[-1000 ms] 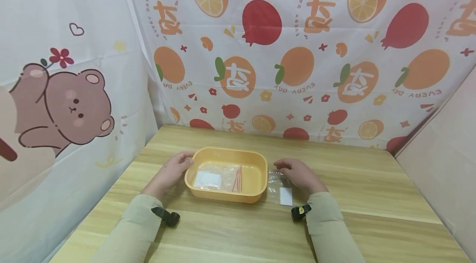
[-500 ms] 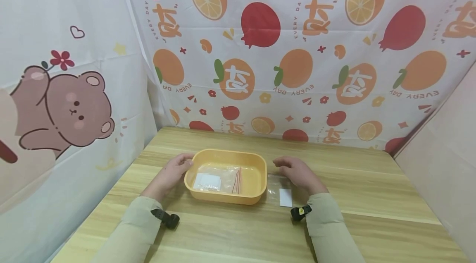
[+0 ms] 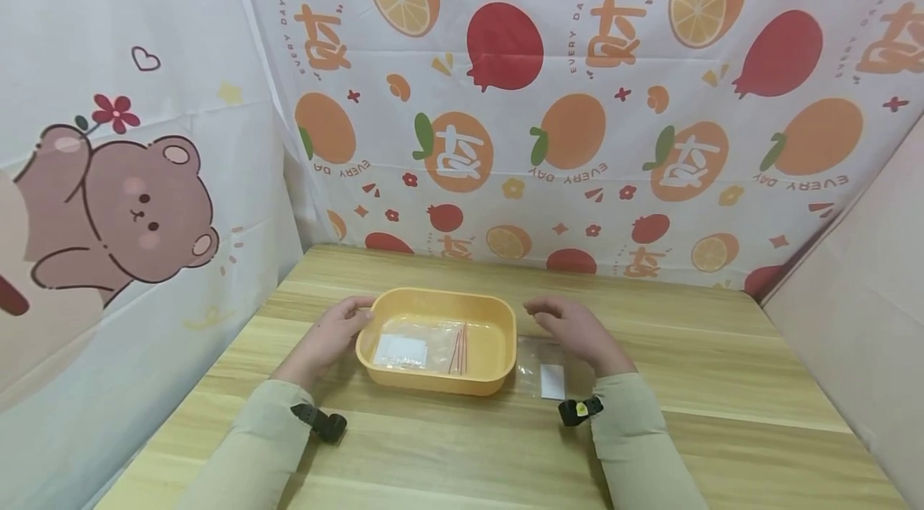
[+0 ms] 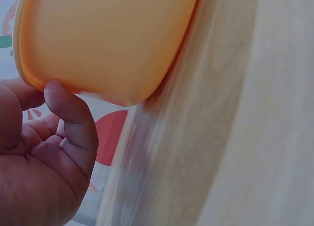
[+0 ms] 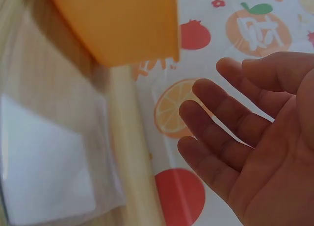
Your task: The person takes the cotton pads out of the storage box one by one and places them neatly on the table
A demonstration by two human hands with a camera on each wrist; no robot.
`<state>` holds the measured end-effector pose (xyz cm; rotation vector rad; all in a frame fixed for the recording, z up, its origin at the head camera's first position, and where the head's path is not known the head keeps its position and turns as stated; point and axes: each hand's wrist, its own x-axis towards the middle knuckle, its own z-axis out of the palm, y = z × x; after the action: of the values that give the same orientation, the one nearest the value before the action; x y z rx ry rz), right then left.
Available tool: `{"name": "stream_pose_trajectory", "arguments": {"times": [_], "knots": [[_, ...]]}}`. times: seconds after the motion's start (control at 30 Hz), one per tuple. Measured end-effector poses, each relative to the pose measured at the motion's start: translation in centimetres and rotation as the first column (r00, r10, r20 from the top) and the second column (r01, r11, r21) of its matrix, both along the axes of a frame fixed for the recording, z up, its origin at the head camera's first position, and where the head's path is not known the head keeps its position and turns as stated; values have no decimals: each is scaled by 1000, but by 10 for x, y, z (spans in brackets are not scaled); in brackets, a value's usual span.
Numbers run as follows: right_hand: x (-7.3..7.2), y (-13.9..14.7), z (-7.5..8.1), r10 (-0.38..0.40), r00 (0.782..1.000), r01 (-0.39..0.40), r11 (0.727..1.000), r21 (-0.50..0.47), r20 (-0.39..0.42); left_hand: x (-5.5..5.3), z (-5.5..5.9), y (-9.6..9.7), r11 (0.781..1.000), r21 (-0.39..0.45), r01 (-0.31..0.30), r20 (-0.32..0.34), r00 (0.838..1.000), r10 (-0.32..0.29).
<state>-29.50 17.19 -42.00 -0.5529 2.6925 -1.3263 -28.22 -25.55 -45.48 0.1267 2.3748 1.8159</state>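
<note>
A yellow plastic tray (image 3: 440,383) stands on the table. Inside it lies a clear plastic bag (image 3: 436,333) with a white card (image 3: 401,351) and thin red lines at its right end. My left hand (image 3: 334,336) is at the tray's left end, its thumb against the wall near the rim and the forefinger partly hidden behind, as the left wrist view shows. My right hand (image 3: 577,333), fingers apart and slightly bent, hovers just right of the tray without touching it. Below that hand lies another clear bag (image 3: 529,374) with a white card (image 3: 553,382).
The wooden table (image 3: 462,454) meets a fruit-print cloth (image 3: 505,133) at its back edge. A white cloth with a bear print (image 3: 144,209) hangs at the left, and a pale cloth (image 3: 859,293) at the right. Black cameras are strapped to both wrists.
My right hand has moved slightly left, closer to the tray's right end. The left hand stays at the tray's left end, and the tray stands in place.
</note>
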Motion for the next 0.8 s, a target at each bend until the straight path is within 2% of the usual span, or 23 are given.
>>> {"name": "stream_pose_trajectory", "arguments": {"times": [0.17,0.33,0.6,0.8], "knots": [[6,-6,11,11,1000,-10,998,-58,12,-1,0,0,1000,-11,-7,6,1000,7],[12,-16,20,71,997,-65,984,-166,34,1,2,2,1000,-8,-8,-4,1000,8],[19,-38,21,167,977,-101,911,-399,135,3,5,3,1000,-4,-10,-5,1000,10],[23,-56,16,251,944,-124,870,-477,213,3,4,3,1000,21,-1,4,1000,1]]}}
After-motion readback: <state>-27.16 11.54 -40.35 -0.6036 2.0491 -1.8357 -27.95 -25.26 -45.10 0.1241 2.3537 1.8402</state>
